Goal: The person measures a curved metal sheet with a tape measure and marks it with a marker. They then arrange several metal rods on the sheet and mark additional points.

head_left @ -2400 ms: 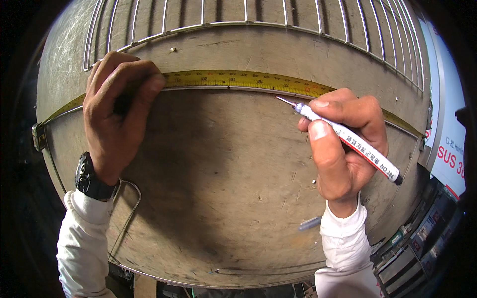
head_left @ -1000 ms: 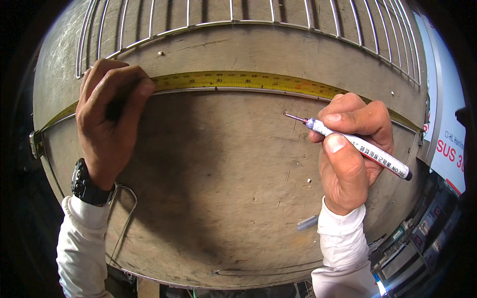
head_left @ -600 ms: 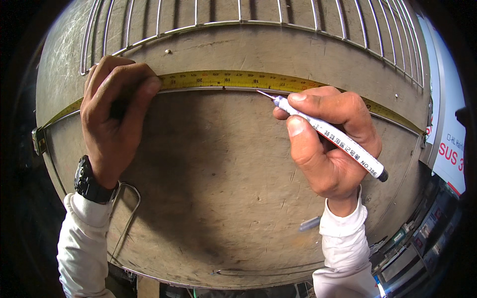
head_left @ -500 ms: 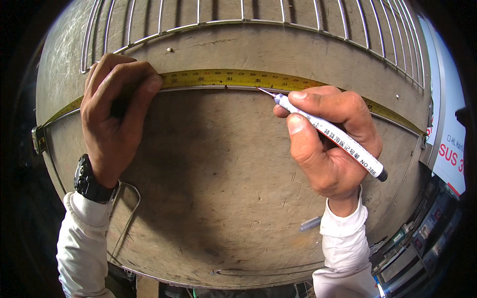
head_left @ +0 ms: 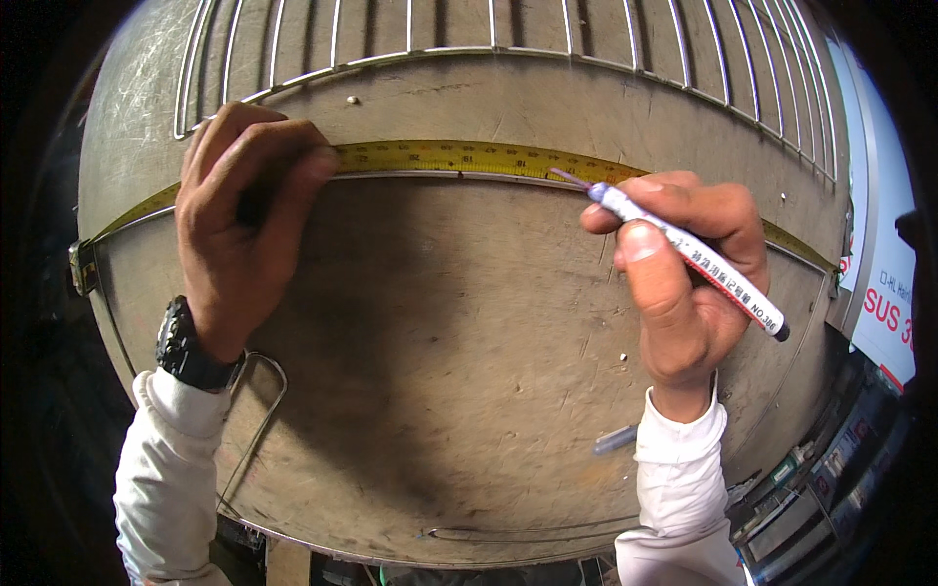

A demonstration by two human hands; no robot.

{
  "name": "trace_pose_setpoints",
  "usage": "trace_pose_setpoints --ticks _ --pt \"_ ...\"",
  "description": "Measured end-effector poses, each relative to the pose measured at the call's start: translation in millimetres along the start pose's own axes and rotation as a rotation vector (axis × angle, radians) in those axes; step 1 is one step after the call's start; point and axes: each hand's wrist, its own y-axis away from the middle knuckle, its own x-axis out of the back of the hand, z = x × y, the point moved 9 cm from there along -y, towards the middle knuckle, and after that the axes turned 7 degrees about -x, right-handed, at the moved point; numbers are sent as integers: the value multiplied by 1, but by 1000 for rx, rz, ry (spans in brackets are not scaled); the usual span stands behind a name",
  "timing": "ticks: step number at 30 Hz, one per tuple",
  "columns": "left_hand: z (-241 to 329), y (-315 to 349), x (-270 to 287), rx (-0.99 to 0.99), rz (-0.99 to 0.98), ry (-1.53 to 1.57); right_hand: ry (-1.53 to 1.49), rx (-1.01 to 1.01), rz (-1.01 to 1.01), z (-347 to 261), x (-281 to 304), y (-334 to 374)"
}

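1. Across the wooden worktop [head_left: 469, 342], a yellow tape-measure blade [head_left: 420, 156] stretches from side to side, with a thin metal rod [head_left: 401, 177] along its near edge.
2. Half a second ago, the tip of the white marker pen [head_left: 718, 275] stood at the rod; it has since shifted rightward along the tape and looks blurred. That suggests a pause between marks, though contact cannot be told.
3. The right hand [head_left: 684, 317] grips the pen between thumb and fingers, slanting its point up and leftward.
4. The left hand [head_left: 230, 234] has stayed curled over the blade, thumb and forefinger pinching it; some fingertips are hidden. This likely steadies tape and rod together.
5. As for containers, the tape case [head_left: 84, 267] sits at the far left, the blade running out of it; its inside does not show.
6. A loose grey pen cap [head_left: 615, 440] lies near the right sleeve [head_left: 674, 469]. Beyond the tape rests a wire rack [head_left: 493, 48].
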Motion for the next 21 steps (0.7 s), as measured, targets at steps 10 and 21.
trace_pose_setpoints --ticks 10,21 --pt "1 -2 4 19 16 -11 202 54 -95 -5 -16 1" --pt "3 -1 2 -31 35 -2 185 113 -11 -2 -14 0"
